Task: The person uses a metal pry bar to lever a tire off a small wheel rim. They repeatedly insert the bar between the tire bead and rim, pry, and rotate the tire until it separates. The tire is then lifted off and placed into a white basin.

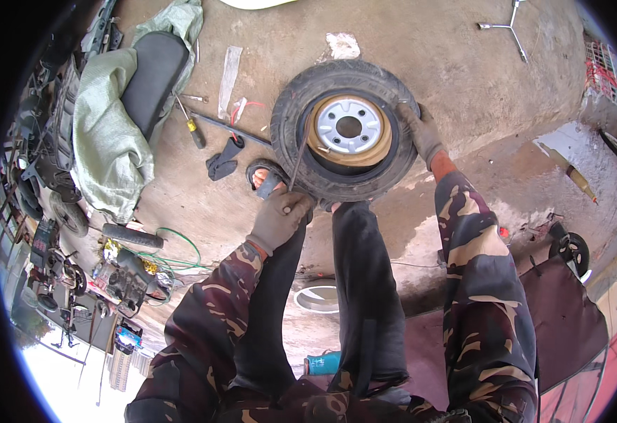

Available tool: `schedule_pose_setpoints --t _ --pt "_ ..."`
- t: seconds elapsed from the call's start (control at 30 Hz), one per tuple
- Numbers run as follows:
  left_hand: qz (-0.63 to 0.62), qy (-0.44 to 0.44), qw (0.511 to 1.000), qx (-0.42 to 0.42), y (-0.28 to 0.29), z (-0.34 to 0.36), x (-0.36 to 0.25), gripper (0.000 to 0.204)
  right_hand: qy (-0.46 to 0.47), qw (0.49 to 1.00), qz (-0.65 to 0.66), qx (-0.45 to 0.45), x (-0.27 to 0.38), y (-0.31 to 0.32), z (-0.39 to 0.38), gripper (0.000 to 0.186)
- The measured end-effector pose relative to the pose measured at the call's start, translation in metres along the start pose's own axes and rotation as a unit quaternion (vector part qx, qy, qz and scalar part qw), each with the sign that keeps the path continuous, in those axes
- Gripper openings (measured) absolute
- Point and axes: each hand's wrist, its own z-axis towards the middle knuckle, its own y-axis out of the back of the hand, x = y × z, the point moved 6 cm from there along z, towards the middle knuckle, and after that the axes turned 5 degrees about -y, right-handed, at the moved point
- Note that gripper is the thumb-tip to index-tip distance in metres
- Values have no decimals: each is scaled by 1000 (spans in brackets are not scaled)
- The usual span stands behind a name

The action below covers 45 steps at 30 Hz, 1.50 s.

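Note:
A black tyre (298,99) lies before my feet with a wheel rim (368,121) inside it, silver in the middle and tan at its edge. Along the lower side a dark gap shows between rim and tyre. My left hand (280,220), in a grey glove, is closed around a thin metal tyre lever (296,169). The lever's far end reaches the rim's left edge. My gloved right hand (422,132) grips the tyre's right side, with some fingers hidden around the tread.
Left of the tyre are a long bar (231,129), a yellow-handled screwdriver (194,131) and a black seat (155,77) on green sheeting (107,134). A Y-shaped wrench (511,29) lies far right. A pale ring (317,297) sits beside my legs.

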Motion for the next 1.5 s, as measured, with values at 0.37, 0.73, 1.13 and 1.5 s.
schedule_pose_setpoints --t 0.37,0.73,1.13,1.5 --pt "43 -119 986 -109 42 -8 5 17 -35 998 -2 -43 -13 8 34 91" --pt "66 -152 985 -38 25 -4 -86 18 42 983 14 178 66 -107 -199 49" --pt "-141 -59 987 -49 31 -20 -107 56 -113 934 330 73 89 -42 -248 26" --pt "-728 203 612 -231 -105 68 101 71 -171 928 261 202 63 38 -208 60"
